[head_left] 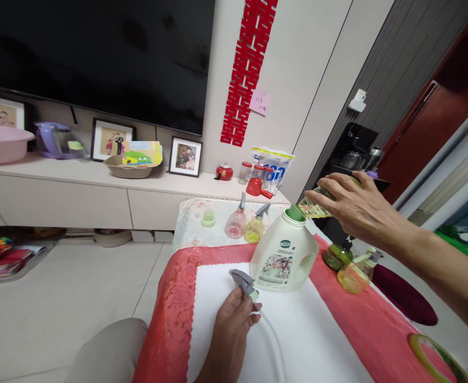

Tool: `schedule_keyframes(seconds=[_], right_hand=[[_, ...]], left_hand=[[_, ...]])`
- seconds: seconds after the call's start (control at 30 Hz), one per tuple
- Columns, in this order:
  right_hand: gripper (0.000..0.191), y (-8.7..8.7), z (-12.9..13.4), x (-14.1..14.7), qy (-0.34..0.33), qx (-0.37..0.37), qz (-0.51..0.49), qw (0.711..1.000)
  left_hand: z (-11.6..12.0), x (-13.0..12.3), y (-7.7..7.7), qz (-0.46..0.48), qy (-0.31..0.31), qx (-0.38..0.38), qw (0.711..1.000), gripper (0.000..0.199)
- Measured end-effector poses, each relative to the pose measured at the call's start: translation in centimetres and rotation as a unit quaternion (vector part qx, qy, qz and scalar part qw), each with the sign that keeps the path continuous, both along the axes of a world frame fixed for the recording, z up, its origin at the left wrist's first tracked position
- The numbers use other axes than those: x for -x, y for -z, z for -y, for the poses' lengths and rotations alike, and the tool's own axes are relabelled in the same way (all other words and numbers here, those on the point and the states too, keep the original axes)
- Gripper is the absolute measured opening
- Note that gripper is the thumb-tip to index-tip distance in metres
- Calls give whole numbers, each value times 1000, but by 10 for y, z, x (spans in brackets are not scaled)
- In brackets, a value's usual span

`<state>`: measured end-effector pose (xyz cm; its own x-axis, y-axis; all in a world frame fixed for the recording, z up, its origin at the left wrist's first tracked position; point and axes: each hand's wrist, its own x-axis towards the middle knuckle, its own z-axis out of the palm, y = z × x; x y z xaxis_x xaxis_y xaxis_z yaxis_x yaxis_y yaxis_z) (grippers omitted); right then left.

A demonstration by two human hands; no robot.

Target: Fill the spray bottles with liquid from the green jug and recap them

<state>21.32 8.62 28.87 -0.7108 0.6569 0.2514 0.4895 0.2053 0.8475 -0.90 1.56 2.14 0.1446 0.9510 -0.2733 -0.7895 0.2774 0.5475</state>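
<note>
My left hand (234,319) is closed around a grey spray trigger head (242,281), whose thin clear tube (274,338) curves down over the white sheet. In my right hand (351,207) is a yellowish clear bottle (316,205), tipped on its side. Its left end meets the green piece (295,213) in the mouth of a large pale detergent jug (284,255). The jug stands upright on the table. Whether liquid is flowing is hard to see. Behind the jug stand a pink spray bottle (236,223) and a yellow spray bottle (253,230).
A light green cap (208,218) sits on the table's far left. At the right are a dark green bottle (337,257), another yellow spray bottle (351,279) and a tape roll (417,343). A low cabinet (58,194) with jars and framed photos stands beyond.
</note>
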Motion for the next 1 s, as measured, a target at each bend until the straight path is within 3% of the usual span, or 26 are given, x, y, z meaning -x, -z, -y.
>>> schedule_keyframes(seconds=[0.53, 0.63, 0.77, 0.9, 1.0], right_hand=[[42, -6, 9, 21, 22, -30, 51, 998], [51, -3, 13, 21, 52, -30, 18, 998], [62, 12, 22, 4, 116, -14, -113, 987], [68, 48, 49, -26, 126, 85, -329, 932], [74, 94, 84, -40, 111, 197, -504, 833]], left_hand=[[1, 2, 4, 12, 19, 13, 1000, 48], [1, 2, 4, 8, 18, 10, 1000, 48], [0, 3, 4, 8, 18, 8, 1000, 47], [-4, 7, 3, 14, 5, 1, 1000, 44], [-8, 12, -5, 24, -29, 0, 999, 43]])
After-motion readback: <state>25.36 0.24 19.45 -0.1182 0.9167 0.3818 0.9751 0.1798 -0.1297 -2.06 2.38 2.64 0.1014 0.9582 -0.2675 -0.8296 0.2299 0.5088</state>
